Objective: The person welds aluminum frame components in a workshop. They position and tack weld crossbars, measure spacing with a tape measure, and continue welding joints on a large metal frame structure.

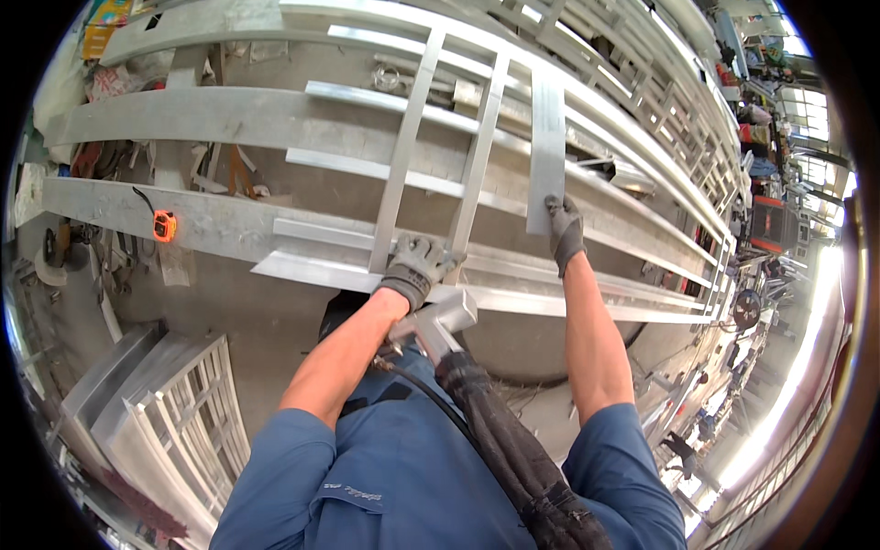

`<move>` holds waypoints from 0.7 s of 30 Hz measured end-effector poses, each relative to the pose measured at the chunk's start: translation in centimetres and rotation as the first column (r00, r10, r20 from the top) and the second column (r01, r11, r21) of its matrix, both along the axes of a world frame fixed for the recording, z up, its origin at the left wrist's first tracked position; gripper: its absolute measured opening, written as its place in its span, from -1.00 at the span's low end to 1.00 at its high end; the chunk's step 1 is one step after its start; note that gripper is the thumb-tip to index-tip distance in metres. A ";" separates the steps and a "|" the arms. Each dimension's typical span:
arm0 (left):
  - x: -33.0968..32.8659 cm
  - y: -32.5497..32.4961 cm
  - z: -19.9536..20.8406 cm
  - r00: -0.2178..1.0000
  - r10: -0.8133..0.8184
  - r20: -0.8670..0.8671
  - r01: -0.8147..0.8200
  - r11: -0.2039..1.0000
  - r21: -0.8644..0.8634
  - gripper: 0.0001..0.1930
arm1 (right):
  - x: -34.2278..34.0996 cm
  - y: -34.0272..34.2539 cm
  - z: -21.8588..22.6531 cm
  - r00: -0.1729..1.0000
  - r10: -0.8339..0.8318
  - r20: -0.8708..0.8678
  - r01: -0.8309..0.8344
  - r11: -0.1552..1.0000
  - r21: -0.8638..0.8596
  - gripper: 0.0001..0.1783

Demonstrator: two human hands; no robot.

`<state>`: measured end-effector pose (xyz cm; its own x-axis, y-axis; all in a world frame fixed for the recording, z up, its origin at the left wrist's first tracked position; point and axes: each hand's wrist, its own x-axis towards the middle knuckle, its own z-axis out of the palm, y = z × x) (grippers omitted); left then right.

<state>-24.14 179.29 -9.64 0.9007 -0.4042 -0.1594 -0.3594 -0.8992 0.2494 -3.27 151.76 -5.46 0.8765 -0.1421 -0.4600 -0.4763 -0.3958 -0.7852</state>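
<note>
Both my hands wear grey work gloves. My left hand [417, 266] lies over the near rail [316, 270] of a silvery metal frame, its fingers curled onto the metal beside the near ends of two crossbars [403, 165]. To the right, my right hand [566, 229] grips the near end of a wide flat metal bar [547, 137], which lies across the long rails. Between my forearms, close to my body, is a grey blocky tool head [445, 316] with a black wrapped sleeve [495, 422] running down to the right.
Broad metal support beams [202, 115] run beneath the frame at left. An orange tape measure [164, 225] sits on the nearest beam. More slatted frames [188, 403] lean at lower left. A fan [747, 309] stands at far right, and a dark hose [426, 380] crosses my front.
</note>
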 end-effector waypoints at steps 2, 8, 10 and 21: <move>0.0 -0.5 -0.9 0.998 -0.014 0.065 0.016 0.999 -0.031 -0.52 | 0.2 -4.0 -3.4 1.000 -0.007 -0.016 0.006 0.999 -0.032 -0.50; 0.2 -0.3 -0.4 0.996 -0.032 0.084 0.036 0.998 -0.051 -0.49 | 1.6 -5.8 -3.7 0.970 0.241 0.005 -0.224 0.907 -0.358 -0.36; 0.2 0.4 0.8 0.999 -0.032 0.042 0.034 0.999 -0.031 -0.42 | 2.2 -3.0 -0.9 0.944 0.328 -0.033 -0.276 0.731 -0.624 -0.31; 0.1 0.0 1.3 0.989 -0.010 -0.147 0.013 1.000 0.020 -0.26 | -5.5 -1.2 0.7 0.751 0.655 0.084 -0.647 0.755 -0.103 -0.62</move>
<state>-24.04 179.27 -8.30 0.8622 -0.4096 -0.2982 -0.3304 -0.9008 0.2818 -8.74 150.60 -4.81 0.8104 0.4560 -0.3677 0.0015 -0.6293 -0.7772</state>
